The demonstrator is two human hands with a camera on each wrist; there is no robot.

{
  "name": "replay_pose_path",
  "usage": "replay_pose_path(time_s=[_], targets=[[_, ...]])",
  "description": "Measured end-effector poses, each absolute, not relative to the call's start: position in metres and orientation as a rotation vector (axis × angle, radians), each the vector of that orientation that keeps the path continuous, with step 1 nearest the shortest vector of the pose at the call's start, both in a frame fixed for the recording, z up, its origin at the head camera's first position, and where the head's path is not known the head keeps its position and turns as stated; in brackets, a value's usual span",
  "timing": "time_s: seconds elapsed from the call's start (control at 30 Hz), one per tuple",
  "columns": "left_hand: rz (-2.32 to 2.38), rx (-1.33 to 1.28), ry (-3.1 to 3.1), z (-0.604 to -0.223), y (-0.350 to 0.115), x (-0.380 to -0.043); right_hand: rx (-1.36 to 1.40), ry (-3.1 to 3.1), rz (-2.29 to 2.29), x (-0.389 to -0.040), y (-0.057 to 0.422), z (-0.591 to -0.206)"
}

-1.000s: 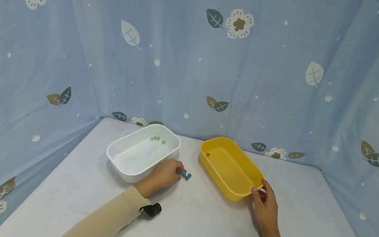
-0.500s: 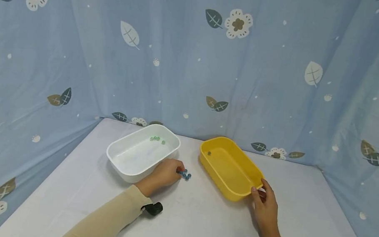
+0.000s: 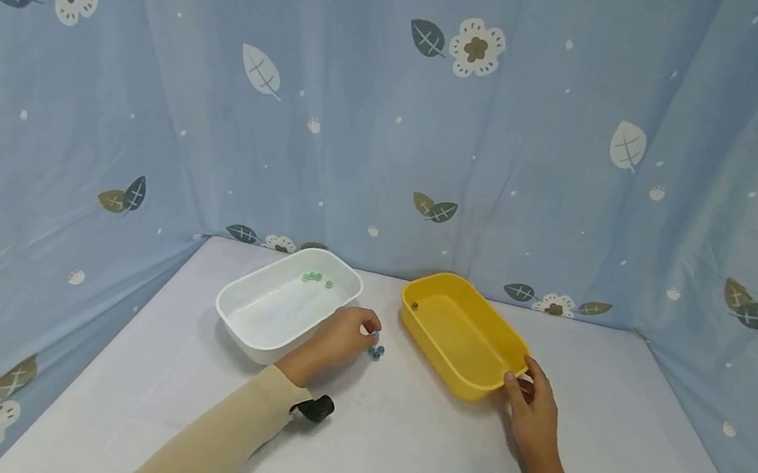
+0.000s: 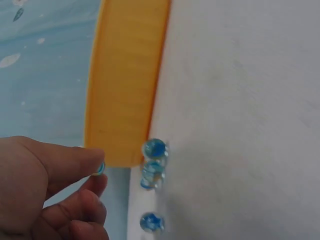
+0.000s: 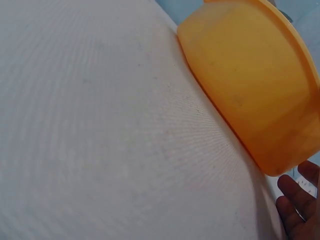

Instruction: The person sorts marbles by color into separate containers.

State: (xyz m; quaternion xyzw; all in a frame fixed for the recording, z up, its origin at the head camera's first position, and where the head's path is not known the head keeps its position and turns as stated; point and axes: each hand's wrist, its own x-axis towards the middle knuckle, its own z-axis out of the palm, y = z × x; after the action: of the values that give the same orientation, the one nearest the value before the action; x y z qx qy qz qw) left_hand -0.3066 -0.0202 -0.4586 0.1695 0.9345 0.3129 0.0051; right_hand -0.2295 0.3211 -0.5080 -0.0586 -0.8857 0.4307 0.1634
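Note:
My left hand (image 3: 340,338) pinches one blue glass marble (image 4: 101,169) between thumb and index finger, raised a little above the table. Several more blue marbles (image 4: 154,148) lie loose on the cloth just beside the fingers. On the right, my right hand (image 3: 533,416) grips the near right corner of a yellow plastic tub (image 3: 425,352), thumb at the rim. Inside that tub, by its left wall, rests a single dark marble (image 3: 415,306). In the right wrist view only some fingers (image 5: 297,197) show, under the tub's end.
A white plastic tub (image 3: 238,337) stands at the left, behind my left forearm, with several green marbles (image 3: 318,277) near its far end. Behind the white-covered table (image 3: 386,458) hangs a blue patterned curtain (image 3: 343,95).
My left hand has closed on one marble and lifted it up and slightly away from the others. The marble in the yellow tub has shifted slightly; my right hand stays put.

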Motion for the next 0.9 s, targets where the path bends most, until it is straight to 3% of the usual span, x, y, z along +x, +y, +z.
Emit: replay_pose_path(time_s=[0.9], targets=[[1.204, 0.621, 2.890, -0.438, 0.015, -0.348, -0.175, -2.538, 1.247, -0.231, 0.323, -0.508]])
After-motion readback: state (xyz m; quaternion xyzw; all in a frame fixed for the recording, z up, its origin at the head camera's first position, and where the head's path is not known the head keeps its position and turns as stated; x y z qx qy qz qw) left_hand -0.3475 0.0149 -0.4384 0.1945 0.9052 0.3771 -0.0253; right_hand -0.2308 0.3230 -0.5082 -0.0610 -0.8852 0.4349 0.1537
